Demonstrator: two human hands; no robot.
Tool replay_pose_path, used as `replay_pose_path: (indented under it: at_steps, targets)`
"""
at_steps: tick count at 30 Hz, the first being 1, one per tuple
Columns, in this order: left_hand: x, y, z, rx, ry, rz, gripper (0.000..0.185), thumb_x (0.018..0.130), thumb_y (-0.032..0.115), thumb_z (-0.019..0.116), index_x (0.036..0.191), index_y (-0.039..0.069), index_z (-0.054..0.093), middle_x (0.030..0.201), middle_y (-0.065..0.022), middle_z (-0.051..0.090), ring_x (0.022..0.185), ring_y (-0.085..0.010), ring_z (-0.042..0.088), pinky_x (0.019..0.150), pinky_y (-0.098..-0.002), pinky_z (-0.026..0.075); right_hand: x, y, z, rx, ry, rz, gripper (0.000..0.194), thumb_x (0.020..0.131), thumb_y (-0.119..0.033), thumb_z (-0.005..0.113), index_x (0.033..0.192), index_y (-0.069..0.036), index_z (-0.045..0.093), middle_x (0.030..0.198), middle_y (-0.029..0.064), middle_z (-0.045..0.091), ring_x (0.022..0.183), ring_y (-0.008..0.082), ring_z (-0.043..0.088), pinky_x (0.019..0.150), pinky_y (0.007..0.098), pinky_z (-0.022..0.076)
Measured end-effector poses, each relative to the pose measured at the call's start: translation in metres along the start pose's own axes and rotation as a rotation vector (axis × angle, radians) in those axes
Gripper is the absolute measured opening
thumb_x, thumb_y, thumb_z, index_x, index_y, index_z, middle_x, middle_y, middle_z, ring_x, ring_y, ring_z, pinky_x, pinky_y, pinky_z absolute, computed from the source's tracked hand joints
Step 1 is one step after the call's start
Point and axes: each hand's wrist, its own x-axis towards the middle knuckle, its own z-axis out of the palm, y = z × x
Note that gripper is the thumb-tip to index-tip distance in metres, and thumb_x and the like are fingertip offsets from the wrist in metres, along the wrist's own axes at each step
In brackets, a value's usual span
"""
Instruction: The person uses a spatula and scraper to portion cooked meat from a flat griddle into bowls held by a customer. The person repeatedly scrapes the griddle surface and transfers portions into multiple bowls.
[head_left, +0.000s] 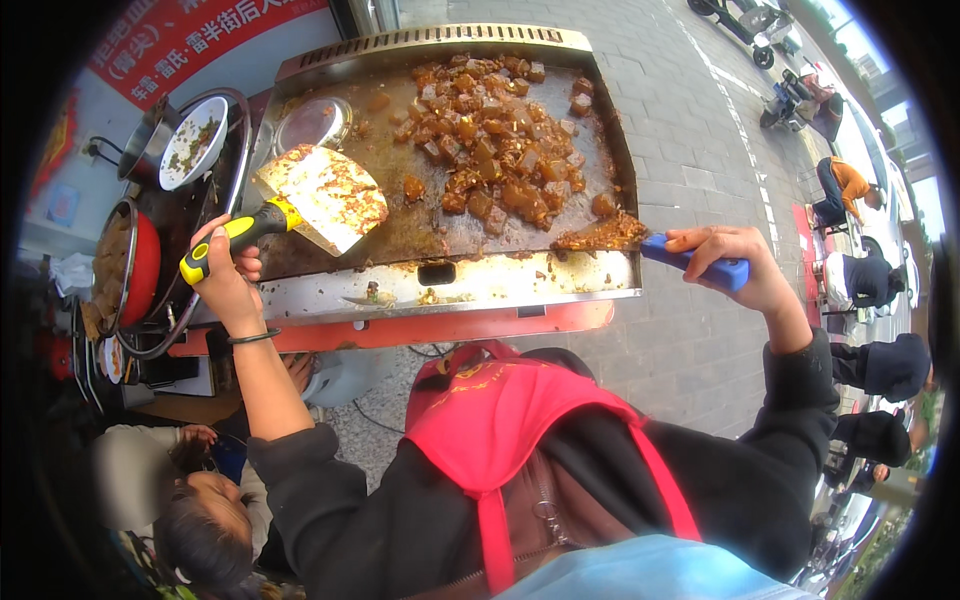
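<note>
My left hand (229, 274) grips the yellow and black handle of a wide metal scraper (326, 196). Its blade, smeared with reddish sauce, is over the left part of a steel griddle (360, 240). In my right hand (724, 259) is the blue handle of a second scraper (694, 261); its sauce-covered blade lies at the griddle's front right corner. Browned, sauce-coated cubes of food (495, 142) are heaped on the middle and right of the griddle. A round metal lid or dish (313, 124) rests at its back left.
Left of the griddle are a white bowl with chopped bits (193, 142), a metal pot (146, 142) and a red pan (141, 262). A person (214, 517) is close by at the lower left. Several people and parked scooters (802, 101) are on the right.
</note>
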Motion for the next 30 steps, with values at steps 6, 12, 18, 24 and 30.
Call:
replay_pose_path:
  at_steps: [6,12,18,24,30]
  targets:
    - [-0.013,-0.013,0.031,-0.048,-0.09,-0.131,0.021,0.085,0.019,0.055,0.097,0.002,0.06,0.063,-0.0057,0.058,0.041,-0.0068,0.049,0.034,-0.0167,0.034,0.08,0.054,0.009,-0.056,0.158,-0.1,0.014,0.072,0.003,0.068,0.081,-0.004,0.061,0.096,0.0113,0.066,0.099,0.026,0.062,0.086,0.0336,0.0479]
    - [-0.015,-0.004,0.06,-0.126,-0.17,-0.089,0.022,0.084,0.019,0.056,0.096,0.001,0.06,0.064,-0.0066,0.059,0.042,-0.0079,0.05,0.034,-0.0172,0.036,0.15,0.05,-0.028,-0.233,0.123,-0.23,0.016,0.077,0.0,0.066,0.09,-0.007,0.061,0.101,0.0069,0.065,0.098,0.0203,0.06,0.085,0.0313,0.048]
    - [-0.003,0.006,0.046,-0.085,-0.133,-0.077,0.02,0.085,0.018,0.055,0.095,0.002,0.059,0.067,-0.006,0.059,0.043,-0.0068,0.05,0.035,-0.0169,0.035,0.157,0.087,-0.09,-0.005,0.292,-0.179,0.016,0.079,-0.002,0.066,0.094,-0.007,0.061,0.101,0.0089,0.064,0.101,0.0217,0.059,0.089,0.0325,0.0473]
    - [0.001,-0.002,0.041,-0.005,-0.1,-0.173,0.02,0.085,0.018,0.054,0.096,0.002,0.059,0.067,-0.0062,0.059,0.041,-0.0064,0.048,0.034,-0.0171,0.034,0.216,0.143,-0.059,0.002,0.389,0.007,0.017,0.076,-0.004,0.069,0.092,-0.007,0.062,0.097,0.0045,0.064,0.093,0.017,0.059,0.086,0.0297,0.0457]
    - [-0.007,-0.007,0.042,-0.036,-0.084,-0.157,0.021,0.084,0.019,0.055,0.096,0.001,0.058,0.065,-0.006,0.058,0.041,-0.0063,0.048,0.034,-0.0172,0.034,0.208,0.107,-0.036,-0.112,0.093,0.095,0.016,0.074,-0.003,0.069,0.087,-0.007,0.06,0.095,0.0043,0.063,0.094,0.0162,0.058,0.086,0.0299,0.0454]
